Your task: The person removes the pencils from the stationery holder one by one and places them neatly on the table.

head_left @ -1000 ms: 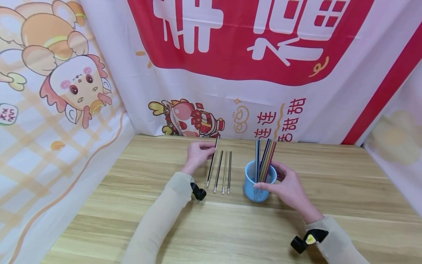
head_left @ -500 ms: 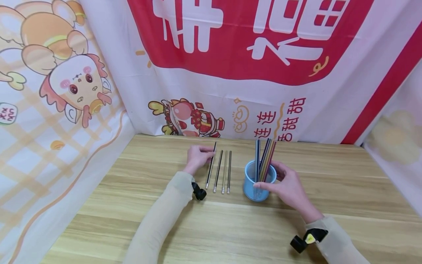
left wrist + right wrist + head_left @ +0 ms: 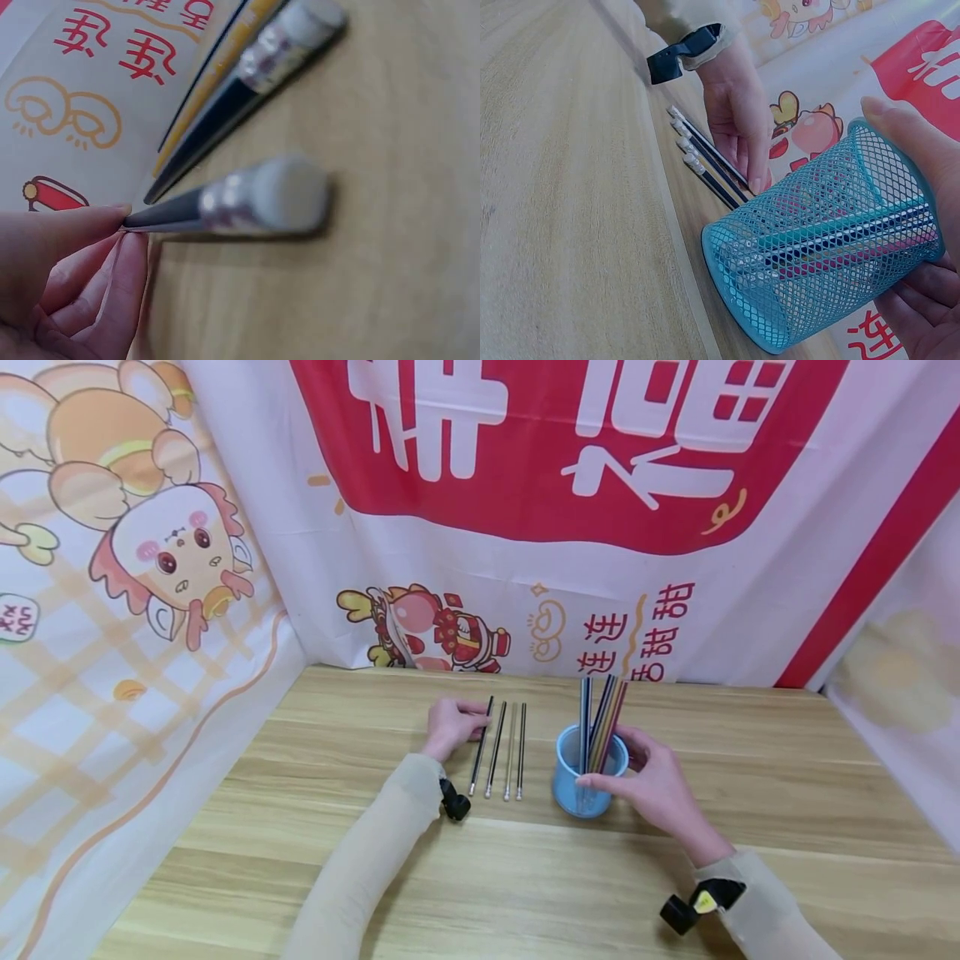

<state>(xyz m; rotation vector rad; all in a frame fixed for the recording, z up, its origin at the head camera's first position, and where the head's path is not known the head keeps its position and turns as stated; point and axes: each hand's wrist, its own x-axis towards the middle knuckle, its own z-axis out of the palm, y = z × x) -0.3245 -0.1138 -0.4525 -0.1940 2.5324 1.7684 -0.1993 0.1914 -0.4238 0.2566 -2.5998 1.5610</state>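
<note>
My left hand [image 3: 452, 727] pinches a dark pencil [image 3: 482, 747] between thumb and fingers at the left end of a row on the table. Its white eraser [image 3: 292, 193] points toward the camera in the left wrist view. Beside it lie a black pencil [image 3: 496, 752], a yellowish pencil [image 3: 512, 753] and another black pencil [image 3: 521, 753], roughly parallel, erasers facing me. To the right, my right hand [image 3: 660, 785] holds a blue mesh pencil cup [image 3: 573, 797] around its side, thumb at the rim. Several coloured pencils [image 3: 602, 727] stand in the cup, leaning.
A wood-grain table [image 3: 525, 885] carries everything. Behind it hangs a printed red and white cloth [image 3: 525, 510], and another patterned cloth [image 3: 150, 693] borders the left side. Both wrists wear a black camera.
The left hand has moved slightly nearer with its pencil, which has come down and toward me, in line with the other pencils. The right hand and cup stay put.
</note>
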